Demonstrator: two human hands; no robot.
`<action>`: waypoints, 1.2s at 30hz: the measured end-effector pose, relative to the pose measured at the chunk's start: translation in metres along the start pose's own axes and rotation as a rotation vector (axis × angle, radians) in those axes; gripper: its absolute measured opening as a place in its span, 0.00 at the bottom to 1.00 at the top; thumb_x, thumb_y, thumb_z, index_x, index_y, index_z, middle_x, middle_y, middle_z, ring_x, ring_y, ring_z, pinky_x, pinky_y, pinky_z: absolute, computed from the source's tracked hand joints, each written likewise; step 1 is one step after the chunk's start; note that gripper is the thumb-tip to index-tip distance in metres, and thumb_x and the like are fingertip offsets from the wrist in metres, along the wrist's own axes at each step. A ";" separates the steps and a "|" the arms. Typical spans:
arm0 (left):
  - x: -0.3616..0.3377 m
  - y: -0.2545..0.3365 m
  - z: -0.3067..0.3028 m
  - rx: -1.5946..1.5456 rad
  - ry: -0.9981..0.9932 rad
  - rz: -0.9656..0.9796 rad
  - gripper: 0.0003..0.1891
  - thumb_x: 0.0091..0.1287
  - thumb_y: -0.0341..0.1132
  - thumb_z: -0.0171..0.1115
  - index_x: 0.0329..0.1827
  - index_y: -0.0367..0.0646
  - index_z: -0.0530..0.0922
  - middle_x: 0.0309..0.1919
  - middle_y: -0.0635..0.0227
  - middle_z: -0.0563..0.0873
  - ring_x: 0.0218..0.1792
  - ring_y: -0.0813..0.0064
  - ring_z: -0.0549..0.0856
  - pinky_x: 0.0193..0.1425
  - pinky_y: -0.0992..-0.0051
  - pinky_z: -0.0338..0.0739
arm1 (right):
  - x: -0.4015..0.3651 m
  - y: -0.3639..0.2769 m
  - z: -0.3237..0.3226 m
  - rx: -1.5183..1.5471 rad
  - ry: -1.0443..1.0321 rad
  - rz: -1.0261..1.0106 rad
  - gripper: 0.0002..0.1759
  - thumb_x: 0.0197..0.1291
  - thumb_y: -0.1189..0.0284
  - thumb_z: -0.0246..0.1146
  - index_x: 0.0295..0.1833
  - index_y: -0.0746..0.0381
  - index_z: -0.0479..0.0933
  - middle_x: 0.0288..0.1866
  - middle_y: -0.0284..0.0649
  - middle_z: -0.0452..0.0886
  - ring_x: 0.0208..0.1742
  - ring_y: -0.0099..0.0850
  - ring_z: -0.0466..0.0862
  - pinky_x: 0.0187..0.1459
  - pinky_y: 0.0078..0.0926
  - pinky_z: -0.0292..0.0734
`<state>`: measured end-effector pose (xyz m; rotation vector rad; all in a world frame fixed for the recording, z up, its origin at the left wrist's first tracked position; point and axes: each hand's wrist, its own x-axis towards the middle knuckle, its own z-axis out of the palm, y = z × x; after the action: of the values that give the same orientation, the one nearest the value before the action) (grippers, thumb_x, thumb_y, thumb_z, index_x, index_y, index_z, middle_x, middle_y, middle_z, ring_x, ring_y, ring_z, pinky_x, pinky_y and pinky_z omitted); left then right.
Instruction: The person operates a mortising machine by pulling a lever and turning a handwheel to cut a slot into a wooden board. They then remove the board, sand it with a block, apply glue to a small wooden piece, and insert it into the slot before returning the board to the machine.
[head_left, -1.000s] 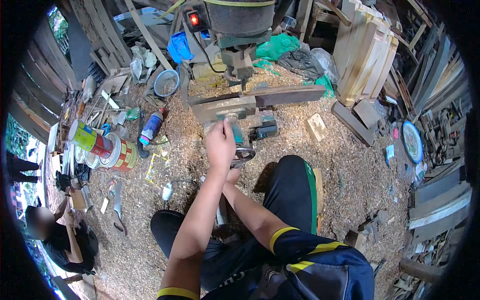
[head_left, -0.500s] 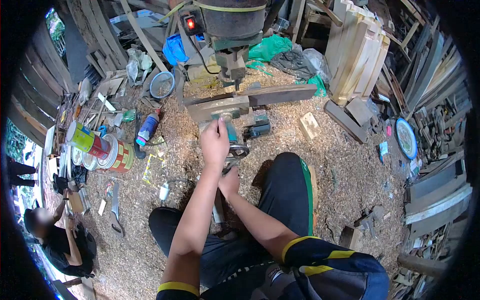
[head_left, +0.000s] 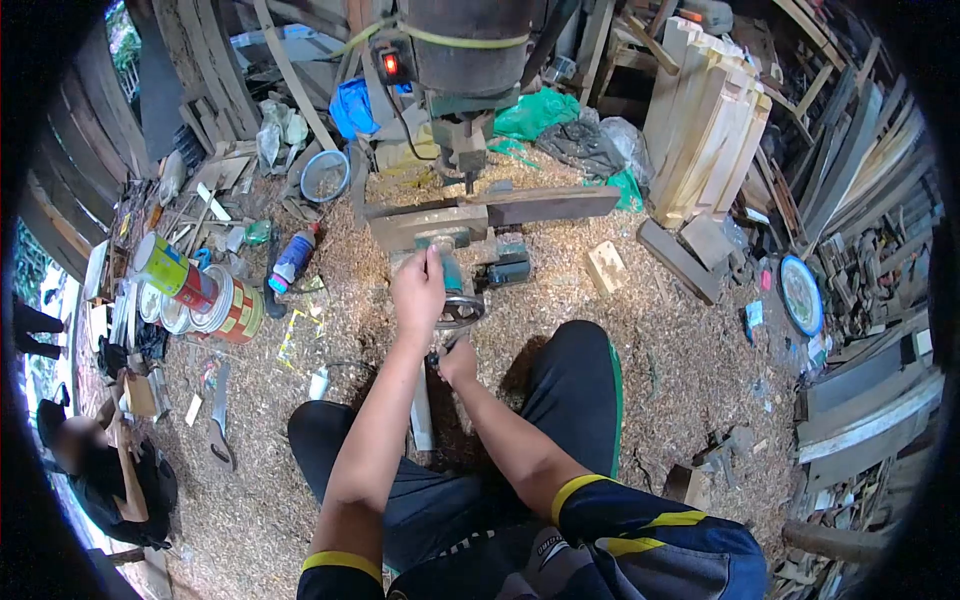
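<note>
My left hand (head_left: 418, 290) is closed at the front of a green machine clamp (head_left: 450, 270), thumb up; what its fingers hold is hidden. Lower and to the right, my right hand (head_left: 459, 362) wraps round a black handle (head_left: 434, 360) below a metal handwheel (head_left: 462, 311). Behind the clamp, a wooden block (head_left: 425, 228) sits against a long dark plank (head_left: 555, 205) lying crosswise. A tool bit (head_left: 469, 182) points down just behind the wood, under the machine head (head_left: 465, 60), whose switch (head_left: 390, 64) glows red.
Wood shavings (head_left: 350, 240) cover the ground. Paint tins (head_left: 225, 305), a bottle (head_left: 293, 260) and a handsaw (head_left: 220, 415) lie left. A small wood block (head_left: 606, 268), a dark beam (head_left: 678, 262) and stacked boards (head_left: 700, 130) stand right. Another person (head_left: 110, 470) sits far left.
The whole view has shifted slightly. My right hand has moved a little forward toward the handwheel, and more of the black handle shows. My left hand stays at the clamp.
</note>
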<state>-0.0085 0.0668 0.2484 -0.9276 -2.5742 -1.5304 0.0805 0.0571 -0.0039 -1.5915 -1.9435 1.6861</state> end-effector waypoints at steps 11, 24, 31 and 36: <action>0.003 -0.011 0.004 0.038 -0.033 -0.020 0.25 0.87 0.50 0.56 0.46 0.33 0.86 0.33 0.39 0.88 0.37 0.38 0.89 0.45 0.50 0.81 | 0.020 -0.064 -0.146 0.111 0.562 -0.398 0.15 0.77 0.63 0.66 0.46 0.65 0.83 0.36 0.50 0.89 0.39 0.42 0.91 0.42 0.43 0.83; 0.006 -0.004 0.011 -0.037 0.147 -0.054 0.21 0.86 0.39 0.59 0.37 0.30 0.84 0.32 0.36 0.86 0.36 0.33 0.86 0.39 0.46 0.78 | -0.164 -0.554 -0.402 0.789 0.480 -1.606 0.17 0.88 0.61 0.54 0.47 0.61 0.79 0.32 0.31 0.73 0.33 0.22 0.69 0.39 0.26 0.66; 0.004 -0.006 0.014 -0.036 0.174 -0.026 0.22 0.86 0.39 0.58 0.36 0.29 0.82 0.29 0.37 0.84 0.32 0.34 0.84 0.37 0.48 0.76 | -0.156 -0.603 -0.441 0.829 -0.113 -0.930 0.34 0.86 0.50 0.60 0.22 0.55 0.75 0.15 0.31 0.69 0.14 0.25 0.67 0.21 0.29 0.62; 0.005 -0.014 0.013 -0.035 0.123 -0.019 0.23 0.87 0.40 0.57 0.35 0.30 0.81 0.28 0.38 0.83 0.31 0.36 0.85 0.38 0.49 0.77 | -0.188 -0.480 -0.404 0.594 0.141 -1.684 0.32 0.91 0.58 0.46 0.26 0.57 0.67 0.16 0.32 0.62 0.17 0.27 0.65 0.27 0.30 0.63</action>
<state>-0.0156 0.0742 0.2314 -0.7875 -2.4863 -1.5887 0.1375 0.2634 0.6149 0.2827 -1.4690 1.0091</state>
